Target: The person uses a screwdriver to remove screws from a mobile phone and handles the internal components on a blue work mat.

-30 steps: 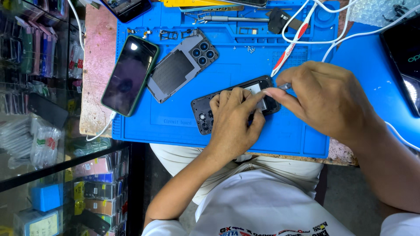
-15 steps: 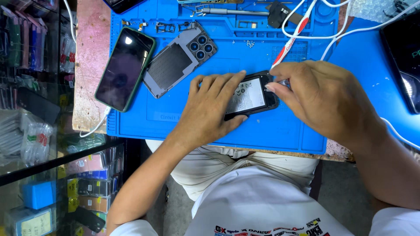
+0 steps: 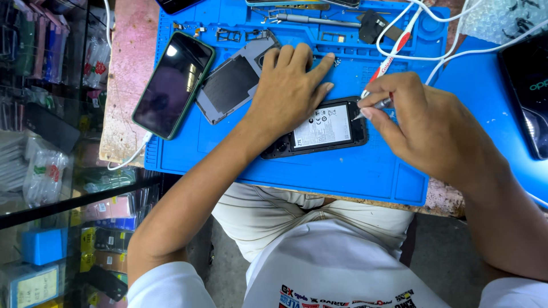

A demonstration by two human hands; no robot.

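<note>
Opened phone [image 3: 319, 128], mat centre: left hand [image 3: 288, 91] flat, pressing its 10 o'clock end; right hand [image 3: 425, 122] pinching screwdriver [image 3: 374, 105] at 3 o'clock edge; best kept steady, tip upright.

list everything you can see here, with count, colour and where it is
opened phone: 1, black with a white-labelled battery showing, middle of the mat
repair mat: 1, blue, covering the bench
phone in case: 1, dark screen in a green case, left edge of the mat
back cover: 1, grey, between the cased phone and the left hand
thin tool: 1, metal tip, pinched in the right hand, tip at the opened phone's right end
cables: several, white, top right
second dark phone: 1, black, far right
left hand: 1, flat on the opened phone's left part
right hand: 1, holding the thin tool
</note>
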